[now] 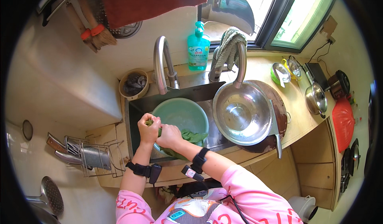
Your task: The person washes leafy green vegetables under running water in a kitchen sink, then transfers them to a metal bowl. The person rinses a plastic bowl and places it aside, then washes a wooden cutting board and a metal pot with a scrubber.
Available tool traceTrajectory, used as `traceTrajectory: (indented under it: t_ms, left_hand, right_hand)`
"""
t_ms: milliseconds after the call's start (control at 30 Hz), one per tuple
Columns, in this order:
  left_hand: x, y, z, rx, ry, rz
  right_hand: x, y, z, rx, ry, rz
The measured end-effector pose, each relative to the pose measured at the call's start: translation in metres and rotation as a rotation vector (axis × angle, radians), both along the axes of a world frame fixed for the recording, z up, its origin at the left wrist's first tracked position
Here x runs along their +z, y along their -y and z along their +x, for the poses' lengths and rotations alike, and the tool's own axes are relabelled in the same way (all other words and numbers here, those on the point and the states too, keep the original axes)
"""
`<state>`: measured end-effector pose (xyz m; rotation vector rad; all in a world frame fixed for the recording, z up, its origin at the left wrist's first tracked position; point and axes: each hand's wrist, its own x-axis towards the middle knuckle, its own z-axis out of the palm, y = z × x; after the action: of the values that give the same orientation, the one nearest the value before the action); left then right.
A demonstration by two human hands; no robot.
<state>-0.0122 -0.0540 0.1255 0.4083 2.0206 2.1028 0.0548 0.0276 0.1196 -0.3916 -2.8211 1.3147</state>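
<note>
Both my hands meet over the left rim of a green plastic basin [179,113] standing in the sink. My left hand [149,128] is closed around green leafy vegetables [194,136], a bit of green showing at its top. Against it, my right hand [168,136] grips the same greens. Their broad leaves hang below my right hand and across the basin's lower right rim. The basin seems to hold water. Above it arches a steel faucet [161,65]. What lies inside my closed fingers is mostly hidden.
Right of the basin, a steel bowl [242,113] sits over a round wooden board [279,104] beside a cleaver [274,125]. Behind are a detergent bottle [198,49] and a cloth-draped faucet [241,62]. A strainer basket [133,85] and knife rack [95,158] stand left.
</note>
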Motion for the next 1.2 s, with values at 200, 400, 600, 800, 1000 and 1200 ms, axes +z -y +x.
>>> traceTrajectory:
  t_ms: [200, 400, 600, 800, 1000, 1200]
  left_hand:
    - [-0.039, 0.027, -0.006, 0.320, 0.445, 0.075]
    - [-0.085, 0.068, 0.000, 0.305, 0.921, 0.294]
    - [-0.086, 0.080, 0.022, -0.072, 1.368, 0.601]
    - [-0.009, 0.037, 0.006, -0.133, 0.965, 0.527]
    - [0.060, -0.065, 0.040, -0.363, 1.028, 0.584]
    - [0.062, -0.172, 0.097, -0.634, 0.839, 0.439]
  right_hand:
    - [-0.020, 0.020, -0.002, 0.131, -0.066, 0.207]
    - [-0.041, 0.024, 0.008, 0.399, -0.245, 0.321]
    - [-0.046, -0.020, 0.004, 0.933, -0.655, 0.350]
    - [-0.044, -0.037, 0.024, 0.502, -0.643, 0.246]
    - [-0.051, -0.035, 0.046, 0.051, -0.626, -0.040]
    - [-0.039, -0.042, 0.062, -0.086, -0.490, -0.337]
